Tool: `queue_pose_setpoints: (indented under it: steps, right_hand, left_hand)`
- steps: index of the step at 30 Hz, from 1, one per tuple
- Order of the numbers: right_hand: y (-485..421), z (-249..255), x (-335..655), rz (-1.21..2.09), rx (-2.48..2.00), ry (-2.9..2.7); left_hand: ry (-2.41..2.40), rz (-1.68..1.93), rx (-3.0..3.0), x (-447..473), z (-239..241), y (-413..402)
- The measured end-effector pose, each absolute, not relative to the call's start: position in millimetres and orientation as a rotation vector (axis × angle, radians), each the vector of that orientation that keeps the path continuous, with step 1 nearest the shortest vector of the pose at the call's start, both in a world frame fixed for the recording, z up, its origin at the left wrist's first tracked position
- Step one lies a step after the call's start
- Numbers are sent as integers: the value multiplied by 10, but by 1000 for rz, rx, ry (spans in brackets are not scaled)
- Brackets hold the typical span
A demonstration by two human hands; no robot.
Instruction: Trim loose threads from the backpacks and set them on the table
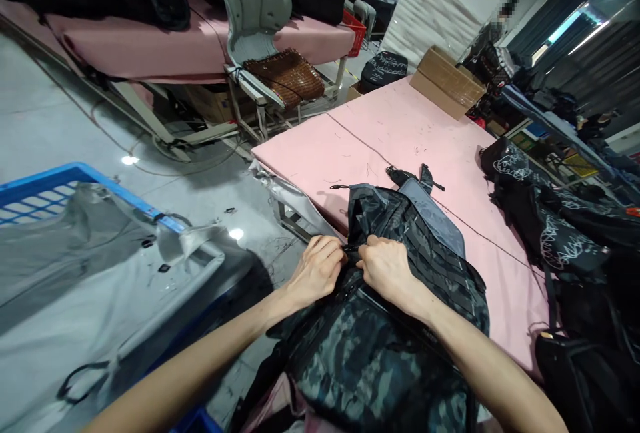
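Fingers: left hand point(320, 265), right hand point(389, 265), both pinched on dark strip point(352, 248) | Camouflage backpack point(365, 360): overhanging edge of pink table point(305, 146) | Risk, I judge: hard tugging on overhang could slide it off

The left hand point(319, 265) and right hand point(386, 265), close together, pinch a dark strip point(353, 248) on a camouflage backpack point(375, 356). The pink worktop point(360, 130) spreads beyond them, a cardboard box point(447, 85) at its far end. Dark bags point(565, 240) lie to their right; leftward stands a blue crate point(120, 192) with grey cloth point(175, 293), a grey chair point(257, 3) ahead-left.
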State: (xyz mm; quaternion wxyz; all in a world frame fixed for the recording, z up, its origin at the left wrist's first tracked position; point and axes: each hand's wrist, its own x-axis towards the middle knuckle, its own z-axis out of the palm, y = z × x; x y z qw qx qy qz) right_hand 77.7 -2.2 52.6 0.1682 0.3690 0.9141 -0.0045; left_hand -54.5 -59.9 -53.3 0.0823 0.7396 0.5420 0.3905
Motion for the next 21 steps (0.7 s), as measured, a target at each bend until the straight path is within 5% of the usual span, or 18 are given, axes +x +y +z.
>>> queue_pose_setpoints:
  steps: [9,14,18,21]
  right_hand:
    - [100,608,1462,-531,1555,2703]
    - [-266,517,1188,-484,1242,2841]
    - [-477,472,967,-318,854,2745]
    - [-454,459,1076,-517,650,2777]
  left_hand:
    - [2625,475,1799,-1714,-623,-1113]
    - [1877,602,1820,-1051,-748,-1273]
    - [1820,689,1529,-725,-750,-1272]
    - [1720,822,1494,-787,-720,-1317]
